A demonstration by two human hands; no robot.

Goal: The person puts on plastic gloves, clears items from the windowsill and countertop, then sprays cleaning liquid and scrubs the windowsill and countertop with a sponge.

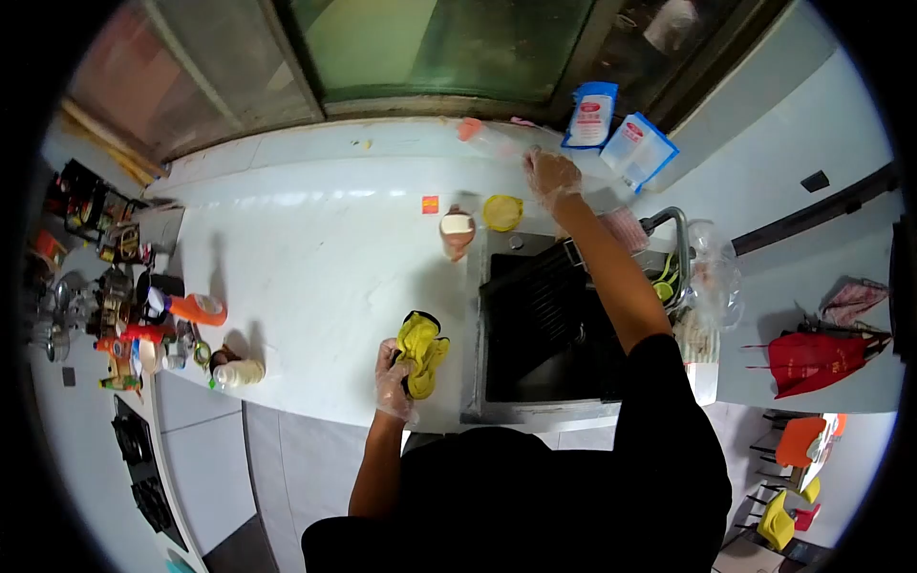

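My left hand (390, 384), in a clear plastic glove, is closed around a bunched yellow cloth (420, 349) with dark edging, above the counter left of the sink. My right hand (552, 177), also gloved, reaches over the sink to the window ledge. Its fingers are curled near the end of a translucent bottle-like item (495, 142) with an orange-pink end; whether they grip it is unclear. Below that hand are a round yellow-rimmed item (502, 213) and a brownish container with a white top (458, 227).
A dark sink (535, 368) with a black ribbed rack (535, 310) lies under my right arm, beside a curved faucet (682, 250). Two blue-and-white pouches (590, 119) lean by the window. An orange bottle (198, 307) and a pale bottle (241, 372) occupy the counter's left end.
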